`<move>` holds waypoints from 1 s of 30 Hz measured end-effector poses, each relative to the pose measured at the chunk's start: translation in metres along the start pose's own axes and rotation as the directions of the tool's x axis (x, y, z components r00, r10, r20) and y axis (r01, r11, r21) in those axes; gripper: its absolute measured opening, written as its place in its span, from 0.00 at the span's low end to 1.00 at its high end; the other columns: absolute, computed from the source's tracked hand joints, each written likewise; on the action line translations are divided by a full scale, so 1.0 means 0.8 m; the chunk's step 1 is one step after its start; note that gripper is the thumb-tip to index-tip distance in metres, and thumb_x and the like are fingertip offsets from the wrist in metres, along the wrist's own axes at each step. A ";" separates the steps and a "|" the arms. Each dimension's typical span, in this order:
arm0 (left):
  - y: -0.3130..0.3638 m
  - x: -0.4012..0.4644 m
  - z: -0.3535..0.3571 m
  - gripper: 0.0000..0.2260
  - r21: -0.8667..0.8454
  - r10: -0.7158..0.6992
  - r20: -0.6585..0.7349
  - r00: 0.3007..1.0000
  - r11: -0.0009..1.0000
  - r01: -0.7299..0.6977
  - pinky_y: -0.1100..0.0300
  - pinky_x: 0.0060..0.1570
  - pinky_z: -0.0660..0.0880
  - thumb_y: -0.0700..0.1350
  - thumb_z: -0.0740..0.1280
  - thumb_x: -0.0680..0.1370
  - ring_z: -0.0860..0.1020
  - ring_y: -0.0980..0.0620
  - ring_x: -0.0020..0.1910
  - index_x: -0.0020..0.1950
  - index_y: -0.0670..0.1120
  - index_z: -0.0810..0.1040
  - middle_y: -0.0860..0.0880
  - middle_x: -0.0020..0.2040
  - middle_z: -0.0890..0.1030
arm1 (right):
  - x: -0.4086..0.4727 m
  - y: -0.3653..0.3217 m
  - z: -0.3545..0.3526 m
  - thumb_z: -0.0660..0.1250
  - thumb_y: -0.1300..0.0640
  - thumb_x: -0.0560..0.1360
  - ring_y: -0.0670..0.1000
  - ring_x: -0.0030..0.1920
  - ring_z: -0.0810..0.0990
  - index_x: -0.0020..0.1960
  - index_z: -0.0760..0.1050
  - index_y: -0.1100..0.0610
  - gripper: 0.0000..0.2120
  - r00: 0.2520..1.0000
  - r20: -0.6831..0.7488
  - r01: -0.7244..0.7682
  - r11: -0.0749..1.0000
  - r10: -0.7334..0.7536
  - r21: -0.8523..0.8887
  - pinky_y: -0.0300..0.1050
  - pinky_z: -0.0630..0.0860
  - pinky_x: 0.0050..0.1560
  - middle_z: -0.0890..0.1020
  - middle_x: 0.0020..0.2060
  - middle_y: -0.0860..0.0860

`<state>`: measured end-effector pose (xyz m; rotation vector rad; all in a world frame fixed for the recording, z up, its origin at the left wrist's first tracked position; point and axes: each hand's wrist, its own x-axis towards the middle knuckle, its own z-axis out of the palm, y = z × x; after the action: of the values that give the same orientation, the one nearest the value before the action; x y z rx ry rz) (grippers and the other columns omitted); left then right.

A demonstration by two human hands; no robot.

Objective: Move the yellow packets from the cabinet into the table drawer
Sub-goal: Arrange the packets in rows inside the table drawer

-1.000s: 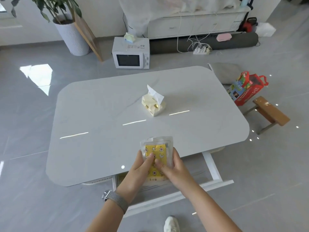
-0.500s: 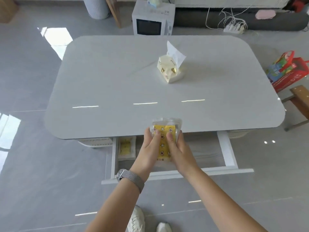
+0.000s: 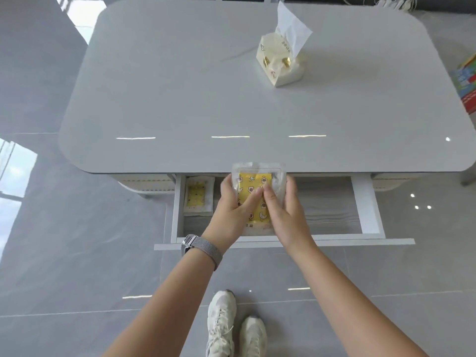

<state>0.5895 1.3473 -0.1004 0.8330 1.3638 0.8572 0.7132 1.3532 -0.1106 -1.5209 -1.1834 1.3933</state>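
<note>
I am counting two yellow patterned packets in clear plastic wrap: one held packet and one stowed packet. The stowed packet is lying flat at the left end of the open white table drawer. The held packet is hanging over the drawer's middle, its far edge overlapping the near rim of the glossy grey rounded table top. Its long axis is running away from me, toward the table. My left hand and right hand are gripping it from either side, thumbs lying together on its top face, fingers curling round its side edges. One cream tissue pack is sitting on the table top.
</note>
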 end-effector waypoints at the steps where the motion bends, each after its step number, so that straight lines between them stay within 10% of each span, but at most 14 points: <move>1: -0.004 0.000 0.002 0.19 0.015 -0.003 -0.005 1.000 1.000 0.003 0.63 0.53 0.79 0.47 0.64 0.81 0.81 0.61 0.53 0.69 0.45 0.64 0.49 0.59 0.79 | 0.000 0.005 0.003 0.60 0.45 0.80 0.40 0.49 0.82 0.59 0.68 0.46 0.10 1.000 0.001 0.007 1.000 -0.007 -0.022 0.45 0.79 0.55 0.83 0.47 0.38; 8: -0.021 0.021 0.001 0.10 0.048 -0.075 -0.024 0.997 0.996 0.076 0.42 0.63 0.74 0.59 0.57 0.79 0.74 0.47 0.65 0.56 0.56 0.69 0.44 0.64 0.73 | 0.013 0.023 0.004 0.63 0.42 0.73 0.44 0.55 0.82 0.64 0.68 0.52 0.23 0.985 0.114 -0.140 0.981 0.126 0.133 0.42 0.79 0.53 0.82 0.55 0.48; 15: -0.060 0.039 -0.017 0.11 -0.042 -0.323 -0.049 0.945 0.946 0.321 0.64 0.39 0.81 0.50 0.57 0.84 0.81 0.49 0.55 0.65 0.47 0.67 0.45 0.60 0.78 | 0.041 0.081 0.009 0.67 0.49 0.78 0.54 0.49 0.86 0.61 0.77 0.57 0.16 0.904 0.216 -0.388 0.920 0.370 0.048 0.54 0.82 0.47 0.86 0.50 0.54; 22: -0.107 0.064 -0.059 0.05 0.180 -0.408 -0.118 0.906 0.888 0.423 0.60 0.47 0.77 0.43 0.58 0.83 0.80 0.53 0.46 0.56 0.51 0.73 0.53 0.47 0.81 | 0.093 0.153 0.034 0.66 0.47 0.78 0.49 0.51 0.83 0.57 0.76 0.53 0.12 0.860 0.155 -0.471 0.873 0.486 -0.126 0.52 0.80 0.56 0.84 0.51 0.50; 30: -0.158 0.119 -0.099 0.12 0.037 -0.456 -0.306 0.836 0.872 0.489 0.56 0.53 0.79 0.40 0.61 0.82 0.80 0.48 0.54 0.64 0.43 0.77 0.45 0.57 0.80 | 0.152 0.213 0.091 0.63 0.46 0.80 0.50 0.52 0.79 0.61 0.72 0.56 0.16 0.851 0.092 -0.501 0.853 0.516 -0.149 0.40 0.73 0.42 0.81 0.54 0.51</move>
<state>0.5165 1.3741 -0.2591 0.4233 1.7950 0.5217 0.6633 1.4147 -0.3178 -1.9536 -0.9853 1.8155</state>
